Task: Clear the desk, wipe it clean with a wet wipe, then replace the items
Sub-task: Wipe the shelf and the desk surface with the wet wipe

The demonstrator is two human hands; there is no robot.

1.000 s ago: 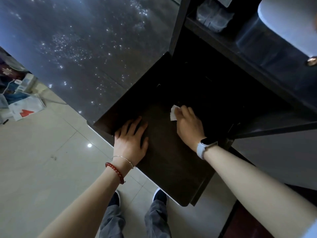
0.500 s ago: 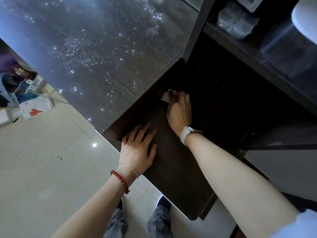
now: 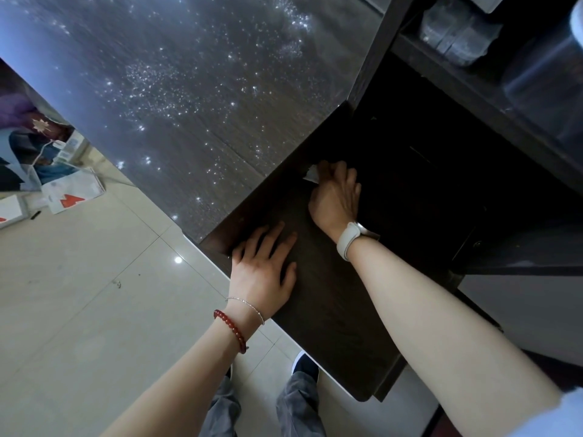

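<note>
A dark wooden pull-out shelf point(image 3: 331, 310) juts from under the desk top point(image 3: 195, 99), whose dark surface glistens with wet spots. My right hand point(image 3: 336, 197), a pale watch on its wrist, presses a white wet wipe point(image 3: 310, 174) onto the shelf's back left part, close to the desk edge. Only a corner of the wipe shows past my fingers. My left hand point(image 3: 265, 269) lies flat on the shelf's left front, fingers spread, holding nothing; a red bead bracelet circles its wrist.
Boxes, papers and packages point(image 3: 47, 181) lie on the tiled floor point(image 3: 79, 294) at the left. A dark shelf unit point(image 3: 473, 99) at the right holds wrapped packets point(image 3: 457, 29) and a clear container point(image 3: 542, 77). My feet stand below the pull-out shelf.
My right hand has slid the wipe away from me and to the left, toward the desk edge. My left hand has stayed flat on the shelf.
</note>
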